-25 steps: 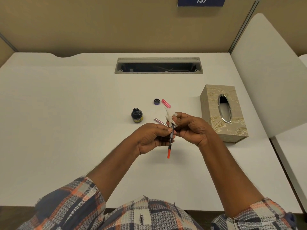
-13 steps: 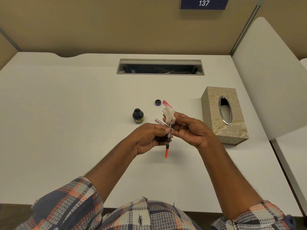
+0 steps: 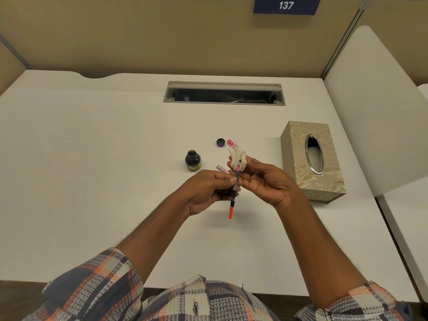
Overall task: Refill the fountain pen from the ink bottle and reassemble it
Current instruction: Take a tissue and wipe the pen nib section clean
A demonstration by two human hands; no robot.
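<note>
With your left hand (image 3: 208, 188) pinching the pen's inner part (image 3: 234, 193) over the desk (image 3: 92, 158) and your right hand (image 3: 266, 181) dabbing its tip with a tissue (image 3: 237, 156), filling looks done, leaving the open ink bottle (image 3: 193, 160) and reassembly.

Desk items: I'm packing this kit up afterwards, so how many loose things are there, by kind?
Ink bottle, open: 1
Bottle cap: 1
Pen section with converter, held in both hands: 1
Other pen pieces: 2, pink piece and clear piece
Tissue wad, at the pen tip: 1
Tissue box: 1
Total: 7
</note>
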